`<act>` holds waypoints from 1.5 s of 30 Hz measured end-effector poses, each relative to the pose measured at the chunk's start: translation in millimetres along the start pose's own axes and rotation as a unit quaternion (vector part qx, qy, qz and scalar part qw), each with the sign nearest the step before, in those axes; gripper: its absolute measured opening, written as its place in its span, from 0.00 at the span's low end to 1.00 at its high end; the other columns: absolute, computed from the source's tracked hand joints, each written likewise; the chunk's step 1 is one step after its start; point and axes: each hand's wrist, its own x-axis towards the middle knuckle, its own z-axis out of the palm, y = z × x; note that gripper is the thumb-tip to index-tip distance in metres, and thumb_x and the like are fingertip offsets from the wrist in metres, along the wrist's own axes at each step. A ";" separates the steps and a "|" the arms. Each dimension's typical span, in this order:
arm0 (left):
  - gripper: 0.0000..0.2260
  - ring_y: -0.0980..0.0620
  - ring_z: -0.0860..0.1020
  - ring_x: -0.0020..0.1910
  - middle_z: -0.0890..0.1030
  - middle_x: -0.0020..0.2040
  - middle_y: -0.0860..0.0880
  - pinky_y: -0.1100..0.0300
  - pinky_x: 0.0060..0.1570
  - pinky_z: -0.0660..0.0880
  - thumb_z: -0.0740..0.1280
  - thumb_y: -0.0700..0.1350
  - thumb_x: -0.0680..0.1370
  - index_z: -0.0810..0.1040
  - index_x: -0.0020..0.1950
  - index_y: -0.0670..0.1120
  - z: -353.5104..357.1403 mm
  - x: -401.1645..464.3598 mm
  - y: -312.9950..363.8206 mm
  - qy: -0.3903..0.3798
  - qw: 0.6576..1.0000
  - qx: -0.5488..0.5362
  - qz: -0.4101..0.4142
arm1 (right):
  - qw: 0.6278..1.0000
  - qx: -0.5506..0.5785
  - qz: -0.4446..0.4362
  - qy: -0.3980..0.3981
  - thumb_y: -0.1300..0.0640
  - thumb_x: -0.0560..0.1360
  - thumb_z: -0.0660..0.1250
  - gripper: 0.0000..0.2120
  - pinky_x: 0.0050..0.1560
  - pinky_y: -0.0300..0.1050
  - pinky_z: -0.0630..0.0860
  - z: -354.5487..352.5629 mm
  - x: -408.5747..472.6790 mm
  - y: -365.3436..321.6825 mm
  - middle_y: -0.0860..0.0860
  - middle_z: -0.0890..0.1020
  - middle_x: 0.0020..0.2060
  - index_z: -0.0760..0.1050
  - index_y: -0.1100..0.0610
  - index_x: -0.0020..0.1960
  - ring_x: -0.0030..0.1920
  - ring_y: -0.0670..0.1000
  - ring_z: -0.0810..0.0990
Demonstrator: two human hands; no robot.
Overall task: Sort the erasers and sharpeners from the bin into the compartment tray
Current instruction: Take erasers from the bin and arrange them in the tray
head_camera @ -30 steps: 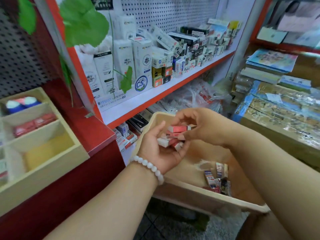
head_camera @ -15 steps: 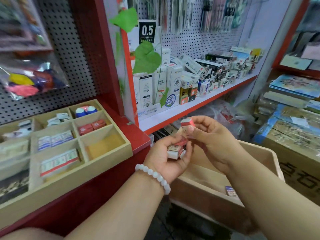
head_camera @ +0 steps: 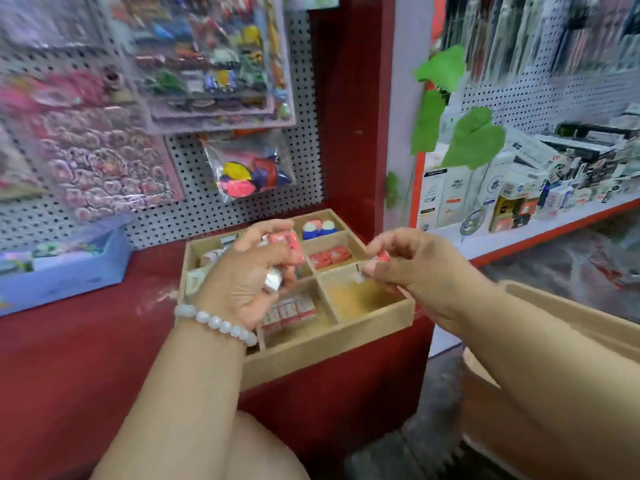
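Note:
The wooden compartment tray (head_camera: 332,341) sits on the red counter. My left hand (head_camera: 242,289) hovers over its left half and grips several red-and-white erasers (head_camera: 284,242). My right hand (head_camera: 415,268) pinches one red eraser (head_camera: 382,256) above the bare front-right compartment (head_camera: 353,297). Two red erasers (head_camera: 329,257) lie in the compartment behind it, and blue-and-white sharpeners (head_camera: 318,228) fill the back-right one. A row of red-and-white erasers (head_camera: 291,313) lies in the front middle compartment. The wooden bin (head_camera: 571,320) shows at the right, its inside hidden.
A blue box (head_camera: 69,268) stands on the red counter (head_camera: 86,358) to the left. Pegboard with sticker packs and a bag of balloons (head_camera: 247,171) hangs behind the tray. A red-edged shelf (head_camera: 554,230) of stationery boxes runs to the right.
Both hands have moved left from over the bin to over the tray, carrying the erasers. The right hand's eraser has separated from the left hand's stack.

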 end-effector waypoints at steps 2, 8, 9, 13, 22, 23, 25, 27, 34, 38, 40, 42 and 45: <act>0.18 0.50 0.74 0.33 0.78 0.41 0.41 0.65 0.25 0.71 0.64 0.25 0.70 0.80 0.49 0.47 -27.4 2.0 2.5 0.037 0.998 0.051 0.031 | 0.999 -0.046 0.020 -0.016 0.67 0.67 0.75 0.10 0.35 0.36 0.74 22.9 12.3 7.7 0.53 0.77 0.35 0.81 0.52 0.37 0.35 0.49 0.76; 0.19 0.53 0.76 0.31 0.79 0.41 0.44 0.63 0.27 0.73 0.65 0.23 0.69 0.80 0.48 0.47 -71.2 -0.3 1.7 0.040 0.992 0.108 0.048 | 0.958 -0.275 0.030 -0.070 0.61 0.73 0.69 0.12 0.28 0.39 0.76 76.3 31.0 21.1 0.47 0.81 0.40 0.81 0.49 0.54 0.34 0.50 0.80; 0.20 0.54 0.77 0.30 0.79 0.40 0.45 0.63 0.27 0.73 0.66 0.23 0.69 0.80 0.48 0.46 -74.0 0.2 1.9 0.036 0.992 0.112 0.053 | 0.947 -0.311 0.015 -0.080 0.61 0.72 0.70 0.12 0.29 0.37 0.75 82.9 32.8 23.6 0.46 0.81 0.39 0.81 0.49 0.53 0.32 0.46 0.78; 0.20 0.55 0.78 0.29 0.80 0.35 0.48 0.63 0.27 0.73 0.66 0.22 0.68 0.81 0.47 0.46 -82.3 4.0 1.1 0.022 0.992 0.111 0.059 | 0.912 -0.397 -0.017 -0.099 0.56 0.67 0.76 0.09 0.34 0.31 0.71 98.9 36.6 29.5 0.41 0.76 0.31 0.83 0.50 0.47 0.32 0.40 0.74; 0.18 0.53 0.81 0.33 0.83 0.36 0.49 0.65 0.27 0.75 0.67 0.25 0.67 0.80 0.46 0.47 -93.3 4.4 2.4 -0.028 0.997 0.062 0.032 | 0.852 -0.486 -0.081 -0.175 0.55 0.68 0.75 0.11 0.38 0.33 0.70 108.5 49.1 26.5 0.44 0.79 0.46 0.83 0.49 0.51 0.39 0.40 0.73; 0.18 0.53 0.81 0.33 0.83 0.37 0.48 0.65 0.27 0.75 0.68 0.27 0.66 0.80 0.47 0.47 -94.3 4.3 2.2 -0.032 0.997 0.061 0.026 | 0.845 -0.494 -0.093 -0.180 0.55 0.68 0.76 0.14 0.40 0.33 0.70 106.5 50.7 22.9 0.43 0.78 0.46 0.82 0.48 0.53 0.39 0.41 0.73; 0.18 0.52 0.81 0.35 0.82 0.39 0.47 0.65 0.27 0.74 0.70 0.31 0.62 0.80 0.47 0.48 -96.0 3.7 2.1 -0.038 0.997 0.060 0.016 | 0.888 -0.416 -0.098 -0.170 0.57 0.67 0.76 0.19 0.45 0.35 0.76 104.7 53.6 13.5 0.42 0.78 0.45 0.79 0.48 0.57 0.41 0.41 0.75; 0.18 0.52 0.80 0.35 0.82 0.39 0.47 0.65 0.26 0.73 0.71 0.33 0.61 0.80 0.48 0.48 -96.9 3.5 2.1 -0.046 0.997 0.056 0.012 | 0.956 -0.222 -0.055 -0.184 0.62 0.69 0.75 0.20 0.49 0.38 0.79 107.0 55.0 6.5 0.46 0.80 0.46 0.75 0.49 0.58 0.45 0.43 0.80; 0.16 0.52 0.81 0.37 0.82 0.43 0.47 0.65 0.25 0.71 0.72 0.35 0.61 0.80 0.46 0.49 -98.6 3.7 2.3 -0.053 0.997 0.047 0.022 | 0.980 0.011 0.032 -0.194 0.68 0.73 0.67 0.09 0.37 0.38 0.78 122.5 59.5 6.6 0.51 0.81 0.39 0.76 0.56 0.49 0.37 0.46 0.81; 0.16 0.54 0.78 0.32 0.81 0.41 0.46 0.64 0.25 0.72 0.73 0.37 0.63 0.80 0.49 0.47 -96.5 8.3 -2.0 -0.003 0.998 0.059 0.031 | 0.984 0.067 0.050 -0.156 0.71 0.73 0.66 0.08 0.33 0.36 0.78 110.9 68.2 3.0 0.55 0.81 0.37 0.74 0.60 0.48 0.35 0.49 0.80; 0.13 0.52 0.78 0.33 0.80 0.42 0.45 0.64 0.25 0.73 0.72 0.36 0.66 0.80 0.49 0.47 -95.5 10.5 -4.4 0.013 0.997 0.072 0.033 | 0.994 0.042 0.040 -0.096 0.70 0.74 0.66 0.08 0.32 0.36 0.78 95.1 78.0 -0.4 0.55 0.80 0.38 0.74 0.59 0.47 0.35 0.50 0.79; 0.11 0.49 0.79 0.38 0.79 0.47 0.43 0.65 0.25 0.73 0.71 0.34 0.71 0.80 0.48 0.49 -93.6 12.3 -6.8 0.020 0.994 0.099 0.040 | 0.999 0.001 0.039 -0.022 0.70 0.75 0.65 0.10 0.34 0.38 0.79 74.8 91.3 -1.3 0.54 0.79 0.38 0.74 0.58 0.52 0.37 0.50 0.79; 0.11 0.46 0.79 0.43 0.78 0.54 0.41 0.65 0.27 0.74 0.69 0.34 0.73 0.80 0.48 0.50 -90.8 14.5 -9.7 0.020 0.990 0.134 0.048 | 0.994 -0.057 0.065 0.067 0.70 0.76 0.63 0.10 0.36 0.41 0.81 47.6 109.1 3.6 0.56 0.79 0.44 0.75 0.58 0.52 0.40 0.52 0.81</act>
